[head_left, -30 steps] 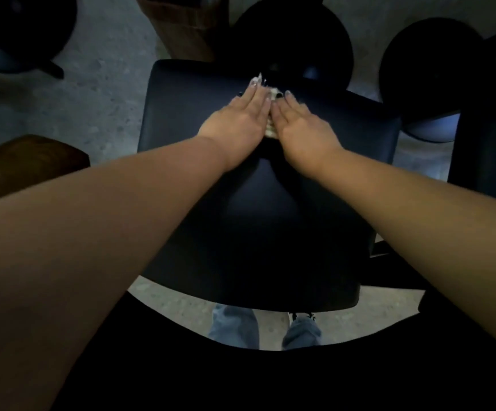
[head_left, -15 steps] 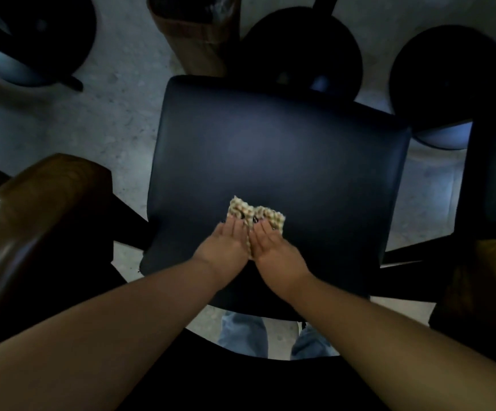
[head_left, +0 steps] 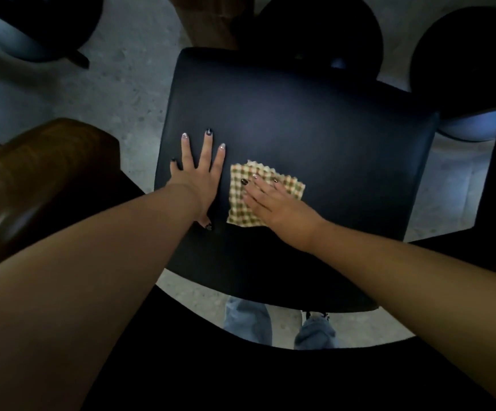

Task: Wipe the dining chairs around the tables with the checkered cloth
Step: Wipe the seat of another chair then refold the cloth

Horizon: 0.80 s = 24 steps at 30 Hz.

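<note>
Two flat hands: your right hand [head_left: 273,203] presses the cloth [head_left: 240,185] onto the chair seat [head_left: 329,137] to wipe; your left hand [head_left: 199,173], fingers spread, steadies the chair.

The chair seat [head_left: 315,137] is a dark, smooth, padded square with rounded corners, seen from above. The checkered cloth [head_left: 240,200] is a small green, tan and cream square with zigzag edges, lying flat and a little skewed on the near left part of the seat
</note>
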### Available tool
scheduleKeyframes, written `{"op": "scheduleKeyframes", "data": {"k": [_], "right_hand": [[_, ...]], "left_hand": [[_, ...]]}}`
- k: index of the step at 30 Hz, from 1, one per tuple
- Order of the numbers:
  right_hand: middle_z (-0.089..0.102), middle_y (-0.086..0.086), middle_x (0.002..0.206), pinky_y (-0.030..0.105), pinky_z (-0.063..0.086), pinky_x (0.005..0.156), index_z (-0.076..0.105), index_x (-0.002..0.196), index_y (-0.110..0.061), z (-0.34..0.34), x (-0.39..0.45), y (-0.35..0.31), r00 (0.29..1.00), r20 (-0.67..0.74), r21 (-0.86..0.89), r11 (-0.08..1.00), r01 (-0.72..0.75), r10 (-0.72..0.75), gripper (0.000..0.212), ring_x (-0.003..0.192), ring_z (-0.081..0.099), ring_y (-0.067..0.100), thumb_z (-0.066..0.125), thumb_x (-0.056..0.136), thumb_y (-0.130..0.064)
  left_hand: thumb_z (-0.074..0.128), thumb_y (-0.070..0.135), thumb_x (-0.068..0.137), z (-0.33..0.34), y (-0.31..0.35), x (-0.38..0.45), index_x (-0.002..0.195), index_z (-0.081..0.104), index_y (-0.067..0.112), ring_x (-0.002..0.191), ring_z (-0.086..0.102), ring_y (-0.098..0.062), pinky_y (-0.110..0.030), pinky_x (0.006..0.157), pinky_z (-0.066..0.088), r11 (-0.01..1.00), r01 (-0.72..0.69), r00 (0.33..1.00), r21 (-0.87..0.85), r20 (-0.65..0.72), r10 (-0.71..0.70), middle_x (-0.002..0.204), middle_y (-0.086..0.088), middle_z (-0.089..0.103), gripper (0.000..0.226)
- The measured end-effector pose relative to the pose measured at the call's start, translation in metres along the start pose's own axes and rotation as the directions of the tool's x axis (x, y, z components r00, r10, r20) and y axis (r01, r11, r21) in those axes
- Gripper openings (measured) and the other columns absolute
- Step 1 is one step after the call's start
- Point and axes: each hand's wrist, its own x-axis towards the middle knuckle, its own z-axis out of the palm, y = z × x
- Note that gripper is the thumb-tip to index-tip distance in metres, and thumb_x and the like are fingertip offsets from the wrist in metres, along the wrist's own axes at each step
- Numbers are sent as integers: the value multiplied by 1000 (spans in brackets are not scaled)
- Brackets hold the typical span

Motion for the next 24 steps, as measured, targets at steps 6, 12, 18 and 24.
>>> {"op": "scheduleKeyframes", "data": {"k": [6, 12, 18, 24], "right_hand": [[-1, 11, 159, 50, 0, 115, 7, 151, -7, 45, -43, -57, 915, 258, 12, 948, 317, -310, 51, 146, -7, 28, 20, 102, -11], [11, 8, 159, 29, -10, 115, 18, 150, -12, 32, -71, -12, 783, 346, 149, 854, 498, -517, 47, 146, 9, 25, 27, 104, -17], [48, 29, 135, 42, 27, 112, 52, 128, 8, -39, -39, 109, 972, -180, -62, 988, 144, -153, 38, 123, 49, 44, 26, 101, -3], [4, 19, 158, 41, 3, 119, 11, 149, 0, -26, -10, 82, 706, -175, 279, 722, -633, 687, 80, 145, 0, 37, 42, 77, 14]], "left_hand": [[83, 61, 58, 6, -7, 1, 145, -33, 11, 137, -24, -56, -62, 115, 17, 999, -33, 999, -20, -40, 32, 150, -19, -41, 153], [83, 62, 58, 9, -7, 4, 144, -34, 10, 137, -24, -57, -62, 114, 18, 999, -41, 998, -16, -42, 40, 149, -20, -42, 154], [84, 59, 58, 8, -6, 4, 144, -34, 11, 136, -25, -56, -63, 115, 17, 999, -39, 999, -37, -35, 38, 148, -20, -43, 154], [86, 57, 58, 8, -6, 3, 145, -34, 11, 136, -26, -56, -63, 114, 17, 998, -39, 999, -45, -38, 38, 147, -20, -44, 154]]}}
